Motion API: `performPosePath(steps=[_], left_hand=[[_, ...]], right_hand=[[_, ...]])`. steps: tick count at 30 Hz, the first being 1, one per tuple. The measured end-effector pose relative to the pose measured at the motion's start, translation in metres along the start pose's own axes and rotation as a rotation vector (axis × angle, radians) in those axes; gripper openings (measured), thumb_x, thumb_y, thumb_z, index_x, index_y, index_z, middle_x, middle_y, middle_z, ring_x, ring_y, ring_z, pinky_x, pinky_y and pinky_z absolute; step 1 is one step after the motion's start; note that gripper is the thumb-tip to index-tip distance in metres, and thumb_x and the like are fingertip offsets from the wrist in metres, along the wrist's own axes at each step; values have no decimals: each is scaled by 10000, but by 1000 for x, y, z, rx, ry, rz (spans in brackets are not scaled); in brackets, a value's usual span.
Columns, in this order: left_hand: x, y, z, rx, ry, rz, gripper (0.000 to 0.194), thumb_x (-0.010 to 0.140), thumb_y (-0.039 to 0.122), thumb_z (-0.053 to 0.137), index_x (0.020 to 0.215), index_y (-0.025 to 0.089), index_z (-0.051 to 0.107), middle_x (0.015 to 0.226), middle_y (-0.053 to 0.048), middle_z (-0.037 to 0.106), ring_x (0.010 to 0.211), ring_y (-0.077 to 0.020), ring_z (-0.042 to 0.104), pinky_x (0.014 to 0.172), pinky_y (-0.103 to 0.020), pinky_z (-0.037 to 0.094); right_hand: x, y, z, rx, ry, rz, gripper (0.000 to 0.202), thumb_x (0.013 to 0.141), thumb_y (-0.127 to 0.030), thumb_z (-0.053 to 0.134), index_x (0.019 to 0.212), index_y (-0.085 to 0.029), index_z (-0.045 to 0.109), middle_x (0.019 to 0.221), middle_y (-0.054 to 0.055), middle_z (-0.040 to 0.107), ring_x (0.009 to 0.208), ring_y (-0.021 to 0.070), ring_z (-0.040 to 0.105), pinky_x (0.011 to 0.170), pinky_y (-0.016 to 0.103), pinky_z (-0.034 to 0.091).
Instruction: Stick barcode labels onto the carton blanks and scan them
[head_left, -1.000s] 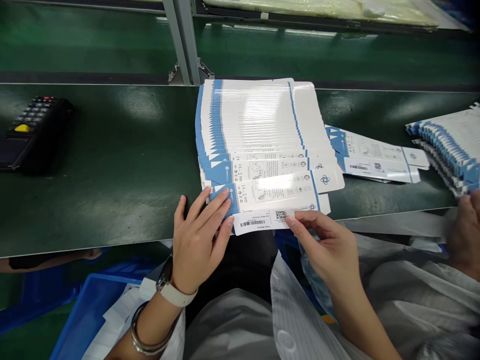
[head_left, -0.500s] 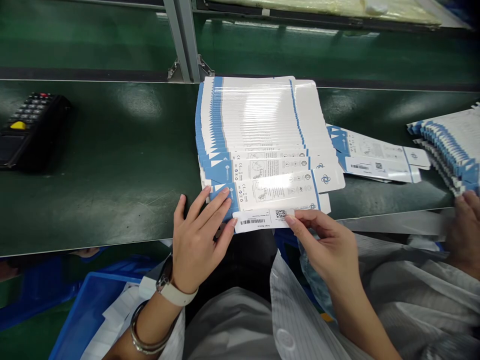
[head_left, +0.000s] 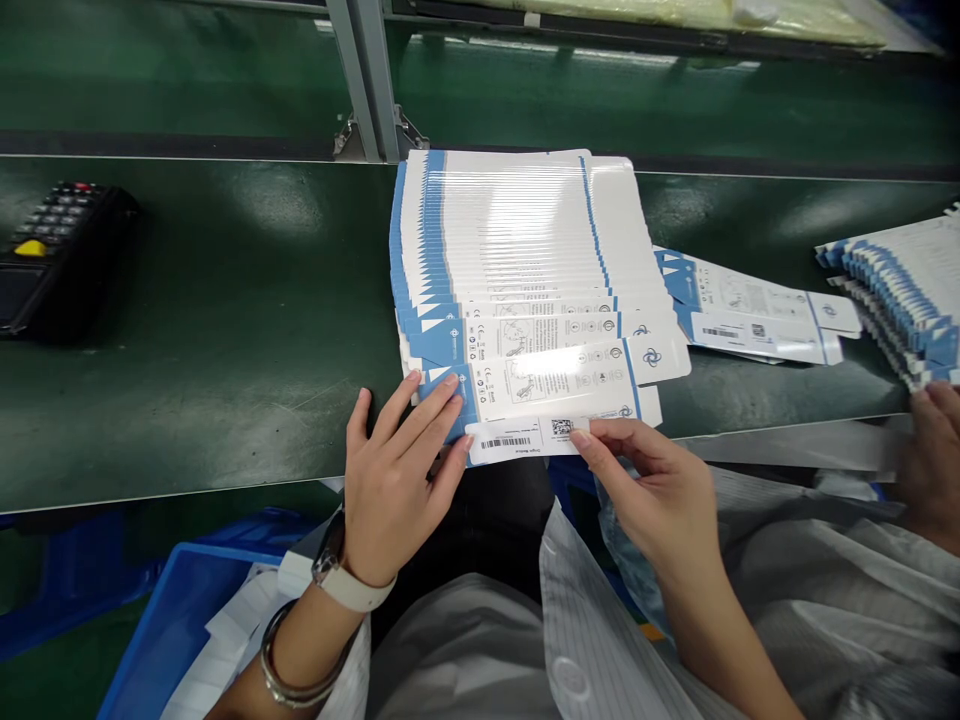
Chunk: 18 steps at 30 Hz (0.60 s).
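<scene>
Flat blue-and-white cartons (head_left: 525, 240) lie fanned out in a large overlapping stack on the green table. Along the front edge of the nearest carton is a white label (head_left: 517, 440) with a barcode and a square code. My left hand (head_left: 401, 480) rests with spread fingers on the blue end of that carton, its thumb at the label's left end. My right hand (head_left: 652, 480) pinches the label's right part between thumb and forefinger, beside the square code.
A black handheld device with keys (head_left: 60, 250) lies at the far left. Labelled cartons (head_left: 757, 305) and another fanned stack (head_left: 907, 290) are on the right, near another person's hand (head_left: 930, 470). A blue bin (head_left: 150, 620) with white paper stands below the table.
</scene>
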<state>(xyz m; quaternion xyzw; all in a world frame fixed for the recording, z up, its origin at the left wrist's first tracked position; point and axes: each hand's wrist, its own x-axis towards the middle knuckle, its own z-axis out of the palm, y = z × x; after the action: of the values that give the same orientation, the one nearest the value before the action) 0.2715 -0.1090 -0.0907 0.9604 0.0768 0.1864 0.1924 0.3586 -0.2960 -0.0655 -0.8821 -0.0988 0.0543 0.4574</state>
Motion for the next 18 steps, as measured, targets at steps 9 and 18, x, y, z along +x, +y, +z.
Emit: performPosePath(steps=[9,18], left_hand=[[0,-1,0,4,-3,2,393,808,262,550,1198,274,502,1249,-2,544,1247,-249,402,1079,-526,210],[1,0,0,27,6,21,353,809,253,549,1159,290,531,1240,-9,553,1240,-257,411,1060,-542,228]], right_hand=[[2,0,0,-32,6,-5,118,731,-320,646,721,-202,650,662,7,654,564,142,581,510,255,483],[2,3,4,-57,-5,-5,128,749,-321,627,729,-196,648,672,10,654,581,143,582,512,249,468]])
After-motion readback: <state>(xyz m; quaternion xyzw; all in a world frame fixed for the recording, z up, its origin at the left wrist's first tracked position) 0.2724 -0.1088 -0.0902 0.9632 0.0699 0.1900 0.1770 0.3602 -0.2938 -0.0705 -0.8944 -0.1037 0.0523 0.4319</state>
